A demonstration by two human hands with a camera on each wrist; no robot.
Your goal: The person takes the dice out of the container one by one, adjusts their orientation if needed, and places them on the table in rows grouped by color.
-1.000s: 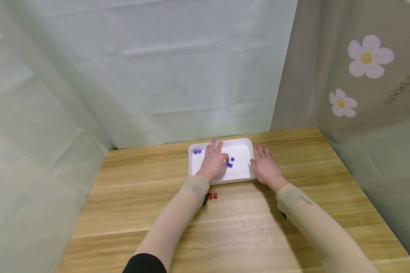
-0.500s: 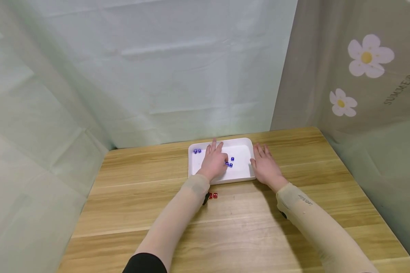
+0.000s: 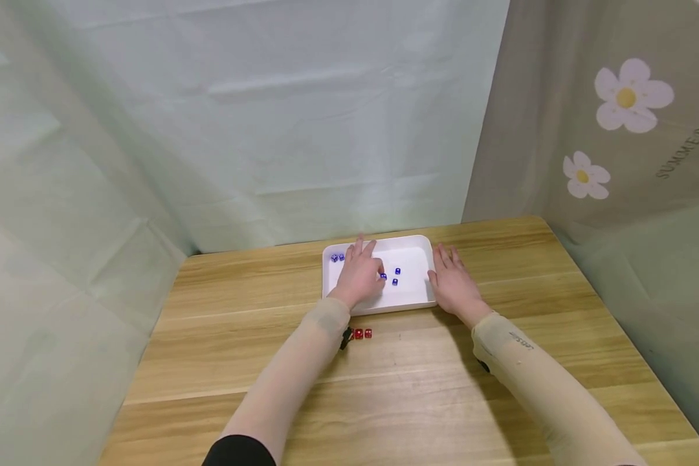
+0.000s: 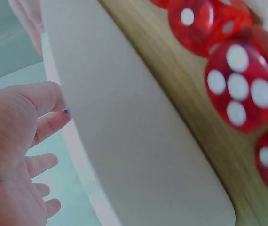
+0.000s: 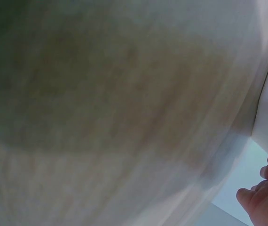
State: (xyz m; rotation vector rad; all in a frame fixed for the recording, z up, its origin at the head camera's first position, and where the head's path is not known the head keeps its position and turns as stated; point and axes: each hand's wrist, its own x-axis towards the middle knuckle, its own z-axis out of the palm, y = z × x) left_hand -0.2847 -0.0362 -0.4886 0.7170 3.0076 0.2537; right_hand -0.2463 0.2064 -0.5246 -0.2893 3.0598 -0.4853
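Nearest, the row of red dice [image 3: 359, 334] shows three now, where half a second ago only two were seen. Beyond it, the left hand [image 3: 356, 277] has shifted a little to the left, and with it one blue die [image 3: 383, 277], which stands now apart from the two loose dice [image 3: 395, 282]. The right hand [image 3: 455, 286] stays, its fingers straight, along the right wall of the white tray [image 3: 410, 296].

The table [image 3: 419, 388] has a wood grain. Behind it hangs a pale cloth [image 3: 338, 142], and at the right a flowered cloth [image 3: 536, 116].

The left hand pinches the blue die with thumb and forefinger, inside the tray. The loose dice lie right of this pinch; another pair [image 3: 334, 257] lies in the far left corner.
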